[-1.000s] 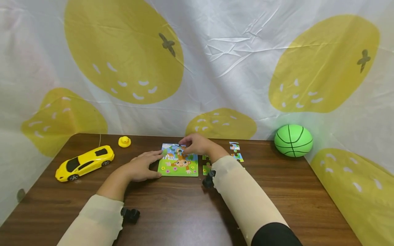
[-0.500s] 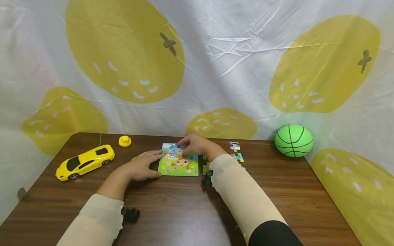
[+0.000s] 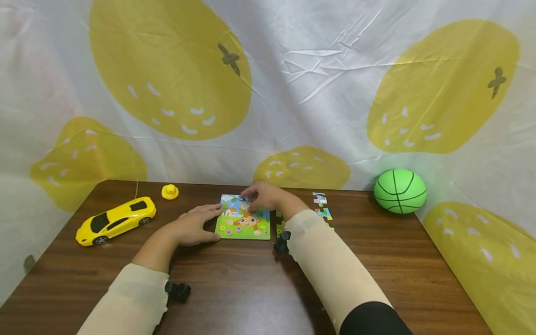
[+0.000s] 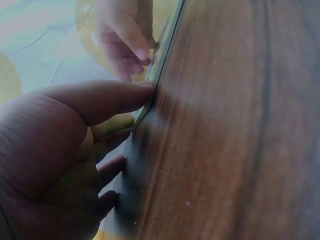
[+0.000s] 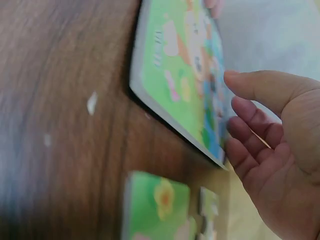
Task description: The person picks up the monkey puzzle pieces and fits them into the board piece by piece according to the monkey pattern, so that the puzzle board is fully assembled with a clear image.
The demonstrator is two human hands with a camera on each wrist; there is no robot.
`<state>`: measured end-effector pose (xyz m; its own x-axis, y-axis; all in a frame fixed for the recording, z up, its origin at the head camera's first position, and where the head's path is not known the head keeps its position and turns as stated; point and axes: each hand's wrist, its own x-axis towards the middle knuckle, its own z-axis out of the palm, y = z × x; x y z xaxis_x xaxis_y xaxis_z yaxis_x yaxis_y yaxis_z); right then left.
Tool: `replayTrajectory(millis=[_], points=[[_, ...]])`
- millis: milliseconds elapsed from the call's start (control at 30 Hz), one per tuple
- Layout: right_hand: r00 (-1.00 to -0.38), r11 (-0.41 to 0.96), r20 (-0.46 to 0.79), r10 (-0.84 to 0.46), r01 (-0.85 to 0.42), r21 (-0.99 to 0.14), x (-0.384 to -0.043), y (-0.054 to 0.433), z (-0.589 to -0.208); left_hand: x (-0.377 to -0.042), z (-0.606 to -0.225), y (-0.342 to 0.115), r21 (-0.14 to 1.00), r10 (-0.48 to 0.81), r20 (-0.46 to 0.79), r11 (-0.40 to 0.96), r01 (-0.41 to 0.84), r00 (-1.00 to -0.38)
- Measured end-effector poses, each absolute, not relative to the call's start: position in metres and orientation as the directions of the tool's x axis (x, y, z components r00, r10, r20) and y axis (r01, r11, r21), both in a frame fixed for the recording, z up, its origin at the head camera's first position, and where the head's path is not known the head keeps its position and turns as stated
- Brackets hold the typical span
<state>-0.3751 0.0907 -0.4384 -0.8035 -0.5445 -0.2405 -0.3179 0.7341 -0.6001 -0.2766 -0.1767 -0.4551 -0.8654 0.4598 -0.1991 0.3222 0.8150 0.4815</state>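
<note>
A square monkey puzzle board [image 3: 234, 230] lies flat in the middle of the wooden table. My left hand [image 3: 194, 226] rests at its left side, fingers fairly straight, the thumb touching the near left corner. Over the upper right part of the board, my right hand [image 3: 268, 196] has thumb and index finger lowered around a small puzzle piece [image 3: 247, 202], which it appears to pinch at the picture's surface. In the right wrist view the fingertips [image 5: 231, 79] meet the board's surface, and the piece itself is mostly hidden.
Loose puzzle pieces [image 3: 320, 198] lie right of the board, several partly hidden by the right forearm. A green ball [image 3: 399, 191] stands at the back right. At left are a yellow toy car [image 3: 116, 221] and a small rubber duck [image 3: 169, 191]. A printed cloth hangs behind.
The right hand has shifted very slightly left over the board since one second ago. The left hand keeps its place at the board's edge.
</note>
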Motion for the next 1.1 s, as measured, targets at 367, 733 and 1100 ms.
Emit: replayTrajectory(millis=[367,733,1100], points=[[-0.845,0.645,-0.092,-0.528,-0.328,-0.69,-0.361,0.158,-0.423,-0.275,-0.456,-0.177,0.475,0.456,-0.191,0.818,0.325,-0.869],[-0.914,0.671,-0.022,-0.405,-0.281,-0.686,-0.356,0.241,-0.422,-0.276,-0.458,-0.177,0.476,0.451,-0.193,0.82,0.319,-0.872],[-0.944,0.721,-0.067,-0.323,-0.2,-0.664,-0.369,0.296,-0.437,-0.277,-0.459,-0.178,0.477,0.453,-0.188,0.818,0.322,-0.871]])
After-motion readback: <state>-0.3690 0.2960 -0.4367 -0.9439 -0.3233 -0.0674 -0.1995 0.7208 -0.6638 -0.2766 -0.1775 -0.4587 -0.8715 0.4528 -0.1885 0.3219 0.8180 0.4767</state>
